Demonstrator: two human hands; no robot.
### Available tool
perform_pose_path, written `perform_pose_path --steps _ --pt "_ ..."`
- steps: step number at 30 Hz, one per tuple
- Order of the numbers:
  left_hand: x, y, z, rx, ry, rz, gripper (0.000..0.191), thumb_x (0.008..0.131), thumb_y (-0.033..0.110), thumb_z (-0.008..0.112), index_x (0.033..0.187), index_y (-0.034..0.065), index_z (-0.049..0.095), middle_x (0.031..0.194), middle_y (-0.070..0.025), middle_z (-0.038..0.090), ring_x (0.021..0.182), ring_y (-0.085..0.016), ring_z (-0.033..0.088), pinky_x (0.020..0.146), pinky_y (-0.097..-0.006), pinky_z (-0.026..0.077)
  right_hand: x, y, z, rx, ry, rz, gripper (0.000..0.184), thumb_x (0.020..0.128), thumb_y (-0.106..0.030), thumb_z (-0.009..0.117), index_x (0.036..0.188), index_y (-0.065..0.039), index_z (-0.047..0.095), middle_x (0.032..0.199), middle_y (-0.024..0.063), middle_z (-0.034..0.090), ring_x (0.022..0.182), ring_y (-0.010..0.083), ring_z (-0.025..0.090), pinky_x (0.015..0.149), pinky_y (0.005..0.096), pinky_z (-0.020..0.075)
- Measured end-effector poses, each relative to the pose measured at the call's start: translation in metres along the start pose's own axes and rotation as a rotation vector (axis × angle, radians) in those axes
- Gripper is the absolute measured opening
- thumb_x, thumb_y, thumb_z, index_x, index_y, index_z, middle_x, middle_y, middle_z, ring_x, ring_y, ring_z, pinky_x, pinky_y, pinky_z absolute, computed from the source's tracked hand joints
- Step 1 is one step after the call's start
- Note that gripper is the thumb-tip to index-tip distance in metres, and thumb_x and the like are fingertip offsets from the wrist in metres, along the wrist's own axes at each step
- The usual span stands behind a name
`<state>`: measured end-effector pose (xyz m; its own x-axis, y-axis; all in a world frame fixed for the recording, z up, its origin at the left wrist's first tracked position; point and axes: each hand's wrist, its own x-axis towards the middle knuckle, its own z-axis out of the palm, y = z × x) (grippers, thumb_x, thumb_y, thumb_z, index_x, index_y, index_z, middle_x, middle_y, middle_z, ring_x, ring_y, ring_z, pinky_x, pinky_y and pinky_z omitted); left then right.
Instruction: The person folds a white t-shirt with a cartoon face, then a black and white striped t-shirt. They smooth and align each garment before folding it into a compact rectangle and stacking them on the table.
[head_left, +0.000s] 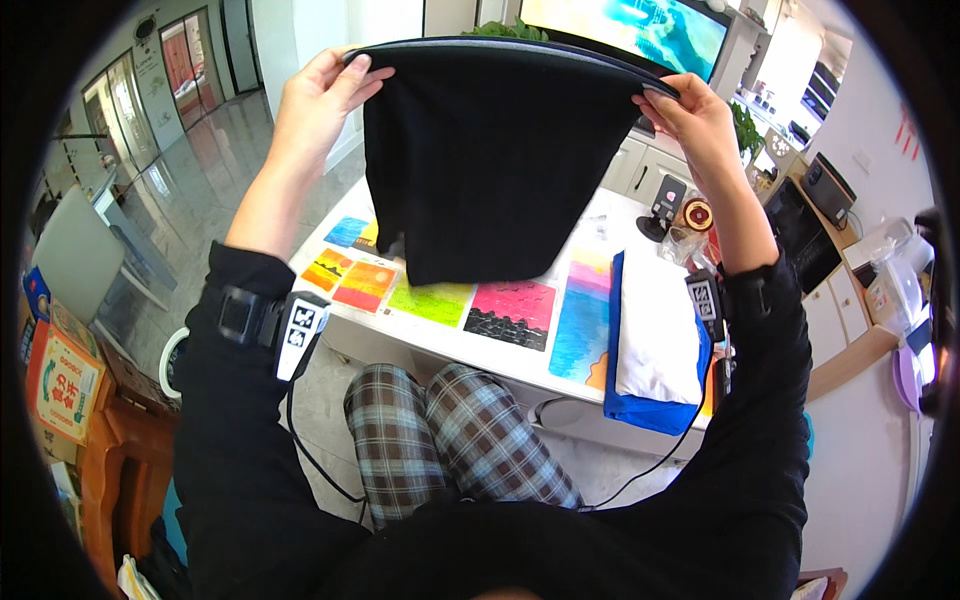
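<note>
A black cloth garment (495, 157) with a grey inner side along its top edge hangs spread between my hands, above the white table. My left hand (334, 86) pinches its upper left corner between thumb and fingers. At the upper right corner, my right hand (686, 109) grips the same edge. The lower end hangs free over the table, hiding part of the pictures behind it. To the right on the table lies a folded stack of white cloth (656, 330) and blue cloth (637, 412).
Several colourful pictures (510, 315) lie along the white tabletop (405, 330). A phone on a stand (667, 196) is at the table's far right, by a round-lidded jar (697, 214). Cables (315, 457) run from both wrist devices. A lit screen (637, 34) stands beyond.
</note>
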<state>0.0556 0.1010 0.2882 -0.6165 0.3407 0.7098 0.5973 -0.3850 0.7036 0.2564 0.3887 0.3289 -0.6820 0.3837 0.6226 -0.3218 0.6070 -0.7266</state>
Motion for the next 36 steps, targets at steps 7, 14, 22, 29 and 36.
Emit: perform_pose_path --steps 7,14,22,29,36 --pt "-0.117 -0.054 -0.024 0.203 -0.248 -0.200 0.019 0.081 -0.002 0.056 0.099 0.0018 0.060 0.100 -0.0046 0.061 0.090 -0.012 0.057 0.081 -0.0250 0.046 -0.117 0.073 0.022 -0.191 -0.132 -0.018 0.021 0.070 0.003 0.060 0.090 -0.003 0.062 0.093 0.0031 0.065 0.069 0.0053 0.052 0.063 0.0192 0.0421" --pt "-0.262 -0.077 -0.028 0.159 -0.290 -0.649 0.017 0.076 -0.001 0.063 0.094 0.0003 0.061 0.093 -0.0029 0.062 0.080 -0.006 0.055 0.067 -0.0179 0.045 -0.255 0.110 0.048 -0.018 -0.318 0.417 0.019 0.068 0.012 0.056 0.085 0.003 0.056 0.094 0.0096 0.062 0.087 0.0160 0.060 0.078 0.0256 0.0483" --pt "-0.294 -0.061 -0.023 0.383 -0.317 -0.538 0.015 0.069 -0.003 0.065 0.083 0.0006 0.063 0.092 -0.0080 0.064 0.082 -0.017 0.061 0.071 -0.0253 0.048 -0.301 0.106 0.053 -0.021 -0.253 0.518 0.017 0.070 0.010 0.060 0.085 0.002 0.058 0.095 0.0088 0.063 0.086 0.0142 0.060 0.074 0.0242 0.0485" --pt "-0.304 -0.057 -0.015 0.524 -0.295 -0.284 0.022 0.065 -0.009 0.062 0.085 0.0008 0.062 0.090 -0.0103 0.063 0.084 -0.024 0.062 0.075 -0.0302 0.049 -0.313 0.105 0.058 -0.042 -0.174 0.491 0.016 0.072 0.009 0.060 0.085 0.001 0.056 0.099 0.0103 0.062 0.089 0.0184 0.061 0.076 0.0259 0.0479" --pt "-0.306 -0.061 -0.007 0.648 -0.229 -0.215 0.039 0.063 -0.014 0.056 0.097 0.0026 0.063 0.093 -0.0119 0.061 0.085 -0.023 0.061 0.074 -0.0278 0.048 -0.309 0.096 0.063 -0.052 -0.175 0.455 0.017 0.075 0.009 0.056 0.087 -0.001 0.049 0.106 0.0113 0.061 0.091 0.0242 0.061 0.076 0.0276 0.0467"
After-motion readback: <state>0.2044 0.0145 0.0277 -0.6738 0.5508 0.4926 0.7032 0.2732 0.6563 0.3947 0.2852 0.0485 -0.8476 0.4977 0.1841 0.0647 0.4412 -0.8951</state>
